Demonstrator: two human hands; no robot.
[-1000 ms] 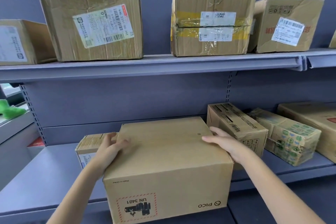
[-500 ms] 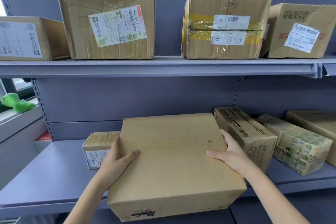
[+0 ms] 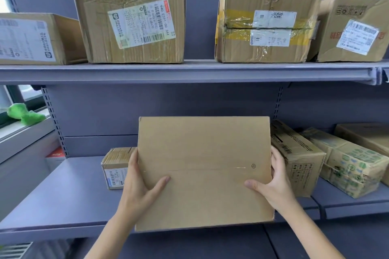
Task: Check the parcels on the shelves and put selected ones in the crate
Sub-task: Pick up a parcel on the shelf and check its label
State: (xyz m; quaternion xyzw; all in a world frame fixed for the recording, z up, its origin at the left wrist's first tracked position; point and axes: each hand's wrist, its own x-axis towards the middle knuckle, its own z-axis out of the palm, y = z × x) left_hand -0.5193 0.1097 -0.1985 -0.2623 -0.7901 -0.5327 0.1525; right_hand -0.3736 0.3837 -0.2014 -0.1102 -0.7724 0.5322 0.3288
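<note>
**Item: plain brown parcel, held between both hands at the lower shelf**

Location. The plain parcel (image 3: pixel 204 172) sits at centre, in front of the lower shelf (image 3: pixel 63 195), its near edge hanging out past the shelf lip. Its broad taped face is turned up toward the camera; whether the far edge rests on the shelf cannot be told.

Key relation. The parcel lies directly between the two hands, its long axis running left to right. Neither hand is nearer; the hold is even on both sides, so the next move, judged from the task, is either turning it to find a label or carrying it clear toward the crate, which is not in view.

Left hand (image 3: pixel 140 187). Clamped on the left side of the parcel, thumb laid across the broad face, fingers hidden behind the edge. Forearm rises from the lower left.

Right hand (image 3: pixel 273 183). Clamped on the right side, thumb on the face, fingers wrapped round the right edge. Forearm rises from the lower right.

Neighbours. A small labelled box (image 3: pixel 115 168) stands just left of the parcel; a printed carton (image 3: pixel 299 160) is close on the right, just beside the right hand. No shipping label shows on the face presented.

Risk, as judged. A swing to the right could knock the printed carton.
</note>
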